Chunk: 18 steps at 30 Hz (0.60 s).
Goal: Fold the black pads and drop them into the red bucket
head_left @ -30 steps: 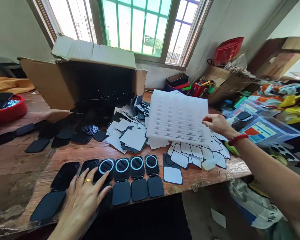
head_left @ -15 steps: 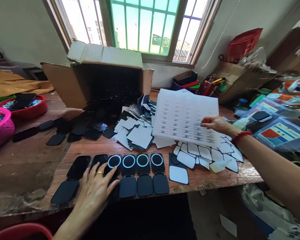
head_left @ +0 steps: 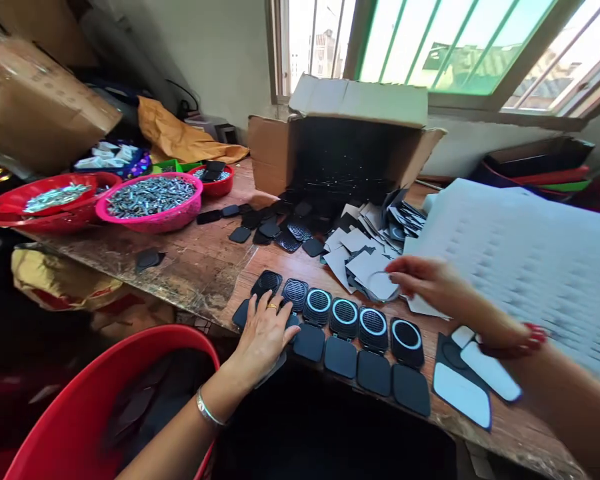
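My left hand, fingers spread, rests on the left part of a row of hinged black pieces. Just above its fingers is a ribbed black piece without a ring. Several pieces to its right bear a pale ring, such as the nearest one. My right hand pinches a thin clear ring over the pile of white and black cards. A white sheet with rows of marks lies behind my right wrist.
An open cardboard box stands at the back. Loose black pieces lie before it. Left are a pink basket of metal parts and red bowls. A red tub stands below the table's front edge.
The view has swung left. My right hand has moved off the white sheet towards the row, with the thin ring in its fingers. My left hand stays at the row's left part.
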Motion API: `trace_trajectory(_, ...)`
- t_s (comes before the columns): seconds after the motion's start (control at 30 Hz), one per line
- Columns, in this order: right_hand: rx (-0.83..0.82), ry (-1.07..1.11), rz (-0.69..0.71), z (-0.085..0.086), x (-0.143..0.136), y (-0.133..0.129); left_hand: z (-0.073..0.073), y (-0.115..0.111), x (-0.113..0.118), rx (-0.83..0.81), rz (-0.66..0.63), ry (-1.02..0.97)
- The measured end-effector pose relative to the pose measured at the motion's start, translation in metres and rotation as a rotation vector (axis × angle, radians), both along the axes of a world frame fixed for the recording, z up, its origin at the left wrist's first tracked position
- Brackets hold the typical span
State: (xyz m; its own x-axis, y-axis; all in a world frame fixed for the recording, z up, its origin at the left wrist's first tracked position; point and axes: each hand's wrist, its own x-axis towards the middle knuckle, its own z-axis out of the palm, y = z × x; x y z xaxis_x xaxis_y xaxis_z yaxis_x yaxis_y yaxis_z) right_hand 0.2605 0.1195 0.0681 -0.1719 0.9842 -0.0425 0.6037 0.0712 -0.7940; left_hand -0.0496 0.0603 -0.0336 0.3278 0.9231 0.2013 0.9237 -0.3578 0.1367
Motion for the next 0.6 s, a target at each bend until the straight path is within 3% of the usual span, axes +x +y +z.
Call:
trace_trajectory(0.13, -0.075, 0.147, 0.069, -0.047, -0.09, 0.024, 0.004, -0.001, -0.004, -0.029, 0.003, 0.009)
trace_trajectory(0.27, -0.07, 0.093, 0.102, -0.083, -0.143, 0.044, 0.013, -0.001, -0.002, -0.084, -0.015, 0.042)
trace_trajectory(0.4, 0.005, -0.055, 0.115, -0.101, -0.158, 0.056, 0.018, 0.0, -0.002, -0.138, -0.016, 0.045)
trace_trajectory(0.6, 0.132, -0.28, 0.21, -0.1, -0.153, 0.056, 0.017, 0.0, -0.003, -0.147, -0.025, 0.018)
